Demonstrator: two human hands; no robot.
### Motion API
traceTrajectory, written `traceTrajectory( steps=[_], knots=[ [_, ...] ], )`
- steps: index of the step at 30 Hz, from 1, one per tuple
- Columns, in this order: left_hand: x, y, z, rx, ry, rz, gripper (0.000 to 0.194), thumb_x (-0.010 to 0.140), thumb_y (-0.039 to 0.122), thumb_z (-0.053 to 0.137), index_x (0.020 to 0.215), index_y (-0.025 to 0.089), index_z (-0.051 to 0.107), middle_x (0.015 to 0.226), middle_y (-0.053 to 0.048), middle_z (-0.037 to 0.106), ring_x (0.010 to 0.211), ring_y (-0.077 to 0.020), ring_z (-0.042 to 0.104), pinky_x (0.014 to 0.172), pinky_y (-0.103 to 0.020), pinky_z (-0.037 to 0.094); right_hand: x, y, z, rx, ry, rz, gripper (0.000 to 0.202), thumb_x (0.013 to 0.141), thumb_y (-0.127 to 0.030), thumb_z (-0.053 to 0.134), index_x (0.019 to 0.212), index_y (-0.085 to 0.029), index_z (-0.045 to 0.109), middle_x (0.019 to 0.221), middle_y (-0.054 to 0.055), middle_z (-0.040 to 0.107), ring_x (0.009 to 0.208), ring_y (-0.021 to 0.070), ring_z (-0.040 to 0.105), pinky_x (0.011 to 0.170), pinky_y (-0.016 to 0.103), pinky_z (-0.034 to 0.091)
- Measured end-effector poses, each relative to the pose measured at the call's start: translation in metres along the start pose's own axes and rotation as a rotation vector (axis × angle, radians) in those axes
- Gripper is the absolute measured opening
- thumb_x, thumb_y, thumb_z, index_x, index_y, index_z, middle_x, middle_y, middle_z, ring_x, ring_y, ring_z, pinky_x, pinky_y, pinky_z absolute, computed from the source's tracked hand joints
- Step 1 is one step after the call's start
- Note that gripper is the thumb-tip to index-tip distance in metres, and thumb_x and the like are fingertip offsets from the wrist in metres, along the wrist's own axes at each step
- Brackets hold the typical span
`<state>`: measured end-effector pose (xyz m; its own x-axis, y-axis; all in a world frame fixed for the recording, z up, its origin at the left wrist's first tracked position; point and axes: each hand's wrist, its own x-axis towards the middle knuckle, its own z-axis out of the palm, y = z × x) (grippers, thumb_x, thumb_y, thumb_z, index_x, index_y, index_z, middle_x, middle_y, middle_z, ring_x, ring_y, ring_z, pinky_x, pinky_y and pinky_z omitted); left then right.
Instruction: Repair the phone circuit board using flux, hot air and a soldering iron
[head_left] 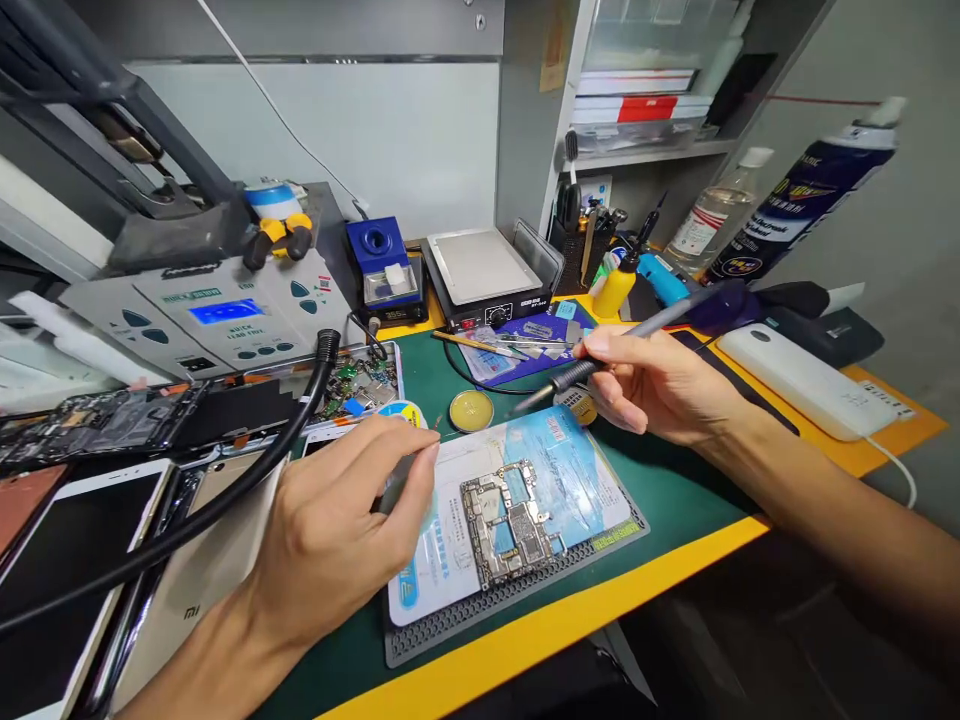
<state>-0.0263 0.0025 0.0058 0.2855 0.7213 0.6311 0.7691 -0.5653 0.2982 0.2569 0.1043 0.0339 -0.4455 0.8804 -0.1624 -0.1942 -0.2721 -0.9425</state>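
Note:
My right hand (660,380) holds a soldering iron (574,376) like a pen by its dark grip. Its tip points left and down, near a round tin of yellowish paste (472,410). With thumb and forefinger pressed together, my left hand (352,500) pinches what looks like a thin reddish strand of wire (438,424), too fine to make out well. Between and below both hands, a phone logic board (531,535) with cut-out openings lies on a white and blue printed card (442,560). Under the card is a grey perforated mat (442,640). Neither hand touches the board.
At left stand a hot air station (217,315), its black hose (300,410) and several phones (67,560). A blue iron stand (379,250), a hot plate (487,265), tweezers (532,343) and a yellow bottle (615,290) are behind. A white power bank (795,380) lies right.

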Motion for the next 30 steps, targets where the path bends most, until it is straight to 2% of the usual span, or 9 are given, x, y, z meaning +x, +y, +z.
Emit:
traceTrajectory(
  steps=[4, 7, 10, 13, 15, 18, 22, 25, 30],
  knots=[
    [-0.004, -0.001, 0.003, 0.004, -0.008, 0.040, 0.019, 0.089, 0.009, 0.069, 0.104, 0.021, 0.066, 0.093, 0.000, 0.072, 0.086, -0.0145, 0.068, 0.087, -0.030, 0.053, -0.008, 0.002, 0.005, -0.003, -0.022, 0.096, 0.009, 0.069, -0.024, 0.081, 0.075, -0.018, 0.077, 0.045, -0.004, 0.054, 0.031, 0.0082, 0.046, 0.032, 0.020, 0.031],
    [-0.007, -0.002, 0.001, 0.091, -0.023, 0.064, 0.015, 0.090, 0.013, 0.069, 0.102, 0.021, 0.066, 0.090, 0.000, 0.073, 0.084, -0.0164, 0.064, 0.083, -0.034, 0.051, -0.012, 0.003, 0.007, -0.033, -0.041, 0.142, 0.007, 0.070, -0.024, 0.080, 0.072, -0.019, 0.076, 0.041, -0.005, 0.049, 0.031, 0.0082, 0.043, 0.033, 0.020, 0.030],
    [-0.010, 0.001, -0.004, 0.187, -0.036, 0.051, 0.016, 0.090, 0.024, 0.068, 0.105, 0.022, 0.065, 0.097, -0.004, 0.074, 0.088, -0.0227, 0.063, 0.080, -0.040, 0.048, -0.014, 0.006, 0.008, -0.071, -0.055, 0.151, 0.013, 0.075, -0.027, 0.082, 0.070, -0.018, 0.074, 0.043, -0.002, 0.055, 0.029, 0.0093, 0.047, 0.030, 0.019, 0.029],
    [-0.017, 0.007, -0.011, 0.154, -0.039, 0.100, 0.028, 0.085, 0.023, 0.069, 0.112, 0.021, 0.064, 0.107, -0.009, 0.072, 0.096, -0.0280, 0.063, 0.082, -0.047, 0.047, -0.016, 0.009, 0.008, -0.079, -0.090, 0.168, 0.010, 0.079, -0.028, 0.080, 0.077, -0.018, 0.077, 0.046, 0.001, 0.064, 0.029, 0.0137, 0.055, 0.028, 0.020, 0.035],
    [-0.022, 0.010, -0.014, 0.122, -0.062, 0.175, 0.027, 0.081, 0.023, 0.072, 0.107, 0.022, 0.066, 0.100, -0.007, 0.072, 0.092, -0.0278, 0.061, 0.079, -0.048, 0.045, -0.017, 0.011, 0.008, -0.080, -0.102, 0.179, 0.008, 0.081, -0.026, 0.079, 0.081, -0.018, 0.079, 0.046, 0.001, 0.065, 0.031, 0.0161, 0.059, 0.029, 0.021, 0.040],
    [-0.028, 0.012, -0.014, 0.129, -0.099, 0.257, 0.031, 0.076, 0.034, 0.077, 0.103, 0.023, 0.068, 0.091, -0.003, 0.075, 0.085, -0.0268, 0.058, 0.074, -0.049, 0.042, -0.017, 0.016, 0.010, -0.092, -0.074, 0.155, 0.006, 0.079, -0.024, 0.079, 0.078, -0.018, 0.079, 0.044, 0.000, 0.064, 0.031, 0.0167, 0.060, 0.028, 0.022, 0.043],
    [-0.029, 0.013, -0.006, 0.128, -0.134, 0.299, 0.051, 0.077, 0.048, 0.077, 0.116, 0.016, 0.069, 0.109, -0.006, 0.079, 0.093, -0.0288, 0.063, 0.076, -0.051, 0.043, -0.019, 0.020, 0.013, -0.142, -0.043, 0.107, 0.004, 0.081, -0.022, 0.077, 0.078, -0.019, 0.079, 0.043, 0.000, 0.065, 0.030, 0.0160, 0.059, 0.029, 0.022, 0.043],
    [-0.030, 0.015, 0.001, 0.107, -0.137, 0.272, 0.051, 0.080, 0.044, 0.075, 0.121, 0.014, 0.067, 0.117, -0.008, 0.079, 0.100, -0.0302, 0.064, 0.080, -0.051, 0.044, -0.020, 0.020, 0.013, -0.194, -0.033, 0.093, 0.005, 0.083, -0.021, 0.076, 0.079, -0.020, 0.078, 0.043, 0.000, 0.065, 0.031, 0.0152, 0.059, 0.031, 0.022, 0.044],
    [-0.032, 0.017, 0.004, 0.108, -0.134, 0.224, 0.046, 0.081, 0.037, 0.072, 0.121, 0.016, 0.067, 0.115, -0.008, 0.079, 0.095, -0.0295, 0.068, 0.076, -0.050, 0.047, -0.022, 0.021, 0.012, -0.241, -0.024, 0.088, 0.004, 0.083, -0.021, 0.077, 0.079, -0.020, 0.077, 0.044, -0.001, 0.064, 0.031, 0.0154, 0.057, 0.030, 0.023, 0.044]
  ],
)
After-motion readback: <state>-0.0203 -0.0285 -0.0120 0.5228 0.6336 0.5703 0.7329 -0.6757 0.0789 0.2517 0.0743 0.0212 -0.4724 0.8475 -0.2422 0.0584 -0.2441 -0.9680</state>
